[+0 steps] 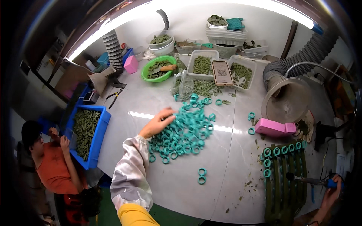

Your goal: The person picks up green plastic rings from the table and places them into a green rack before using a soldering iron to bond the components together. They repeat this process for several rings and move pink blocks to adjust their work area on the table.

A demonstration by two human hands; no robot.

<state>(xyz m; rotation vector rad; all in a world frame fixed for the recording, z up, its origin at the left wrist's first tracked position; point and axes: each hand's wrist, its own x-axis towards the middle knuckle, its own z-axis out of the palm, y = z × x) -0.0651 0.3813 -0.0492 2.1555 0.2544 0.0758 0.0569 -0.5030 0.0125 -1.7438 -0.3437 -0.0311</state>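
My left hand (158, 122), in a silvery sleeve with a yellow cuff behind it, reaches over a large heap of small teal rings (183, 135). Its thumb and fingers are apart, and nothing shows between them. The fingertips are at the heap's upper left side, slightly blurred; whether they touch the rings I cannot tell. Two teal rings (202, 176) lie apart on the near part of the table. My right hand is out of view.
Co-worker's hand (332, 190) at right holds a blue-handled tool beside long dark-green strips (284, 177) lined with teal rings. Another person (56, 162) sits left by a blue crate (98, 137). Pink block (269, 128), funnel hood (286, 101), phone (222, 73), green bowl (145, 75) and pliers (115, 98) surround the heap.
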